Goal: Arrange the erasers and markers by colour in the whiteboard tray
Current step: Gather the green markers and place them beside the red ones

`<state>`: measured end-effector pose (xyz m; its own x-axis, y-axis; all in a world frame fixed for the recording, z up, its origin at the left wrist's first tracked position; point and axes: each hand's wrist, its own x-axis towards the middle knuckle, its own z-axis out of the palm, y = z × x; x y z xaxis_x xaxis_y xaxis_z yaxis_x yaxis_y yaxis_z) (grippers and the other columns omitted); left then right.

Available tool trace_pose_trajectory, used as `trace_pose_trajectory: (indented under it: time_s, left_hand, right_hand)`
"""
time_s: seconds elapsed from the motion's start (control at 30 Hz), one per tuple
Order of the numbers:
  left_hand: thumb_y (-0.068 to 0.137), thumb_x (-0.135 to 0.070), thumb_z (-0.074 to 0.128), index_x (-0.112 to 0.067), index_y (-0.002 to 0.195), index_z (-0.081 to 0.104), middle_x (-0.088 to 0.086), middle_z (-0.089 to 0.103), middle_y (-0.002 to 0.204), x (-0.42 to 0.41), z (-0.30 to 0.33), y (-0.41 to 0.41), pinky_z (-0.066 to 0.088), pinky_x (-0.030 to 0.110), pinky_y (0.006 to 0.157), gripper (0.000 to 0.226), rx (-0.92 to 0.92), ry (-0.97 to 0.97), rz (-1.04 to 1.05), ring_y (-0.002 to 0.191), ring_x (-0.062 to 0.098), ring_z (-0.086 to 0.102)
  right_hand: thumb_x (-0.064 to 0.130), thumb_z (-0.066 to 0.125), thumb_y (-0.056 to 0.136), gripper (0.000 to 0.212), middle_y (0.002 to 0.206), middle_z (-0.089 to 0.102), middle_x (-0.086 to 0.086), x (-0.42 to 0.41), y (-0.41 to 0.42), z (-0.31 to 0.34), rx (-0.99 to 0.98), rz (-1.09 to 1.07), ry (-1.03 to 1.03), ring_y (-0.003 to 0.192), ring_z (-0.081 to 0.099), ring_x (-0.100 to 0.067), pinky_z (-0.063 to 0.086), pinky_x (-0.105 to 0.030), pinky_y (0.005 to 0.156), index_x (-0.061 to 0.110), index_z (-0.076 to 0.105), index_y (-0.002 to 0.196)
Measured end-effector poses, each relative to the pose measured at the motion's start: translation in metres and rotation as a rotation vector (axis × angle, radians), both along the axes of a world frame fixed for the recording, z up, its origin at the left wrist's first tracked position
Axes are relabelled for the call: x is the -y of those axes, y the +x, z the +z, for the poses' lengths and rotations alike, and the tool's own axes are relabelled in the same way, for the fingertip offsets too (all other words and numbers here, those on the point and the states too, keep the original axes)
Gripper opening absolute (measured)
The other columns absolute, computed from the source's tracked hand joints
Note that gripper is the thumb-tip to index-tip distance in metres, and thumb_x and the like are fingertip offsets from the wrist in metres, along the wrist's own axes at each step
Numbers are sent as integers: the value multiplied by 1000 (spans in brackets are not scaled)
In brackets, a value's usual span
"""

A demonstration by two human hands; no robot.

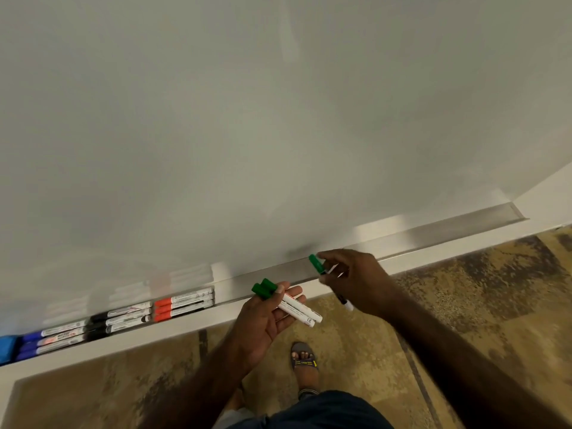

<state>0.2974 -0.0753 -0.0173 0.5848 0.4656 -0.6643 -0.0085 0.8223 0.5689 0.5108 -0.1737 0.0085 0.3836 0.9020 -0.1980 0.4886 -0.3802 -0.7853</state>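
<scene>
- Already most of the sorting looks done: in the tray [278, 275] lie three groups side by side, blue markers [49, 339] at the far left, black markers [120, 318] next, red markers [182, 303] after them, each stacked as a neat row.
- Left of the blue ones a blue thing, probably an eraser [7, 348], sits at the picture's edge; it is cut off, so I cannot say more.
- Green is what remains. The left hand [263, 326] holds two green markers [288, 301] over the tray's front lip, thumb pressed on them, fingers loosely curled beneath.
- The right hand [356, 283] pinches a third green marker [318, 265] near its cap, just above the tray; its fingers also seem to hold a dark pen [343, 300], partly hidden.
- My judgement: laying the greens down beside the reds would about finish it.
- Room is generous: the tray runs bare from the reds to its right end, whiteboard [278, 119] behind, a low front lip, floor [464, 305] below.
</scene>
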Motion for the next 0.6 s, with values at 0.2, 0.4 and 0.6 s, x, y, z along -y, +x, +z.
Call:
trace_pose_trajectory:
  time_s: [0.2, 0.4, 0.6]
  left_hand:
    - [91, -23, 65, 6, 128, 56, 28, 68, 123, 2, 3, -3, 57, 51, 97, 48, -10, -53, 48, 115, 42, 67]
    - [93, -24, 64, 2, 134, 54, 28, 68, 124, 1, 6, -25, 61, 42, 82, 50, -5, -1, 79, 111, 40, 69]
    - [95, -22, 63, 12, 134, 51, 33, 65, 121, -11, -3, -50, 63, 42, 81, 53, -18, -2, 186, 104, 39, 68]
  right_hand:
    - [23, 85, 82, 19, 87, 73, 13, -19, -42, -5, -174, 75, 6, 78, 69, -3, 55, -17, 63, 27, 72, 95]
    - [20, 82, 81, 13, 85, 72, 16, -36, -71, -16, -111, 157, 76, 79, 67, 0, 51, -14, 67, 28, 77, 90]
    - [28, 85, 79, 11, 85, 73, 15, -51, -99, -25, -184, 88, 123, 80, 68, -3, 51, -14, 68, 30, 77, 86]
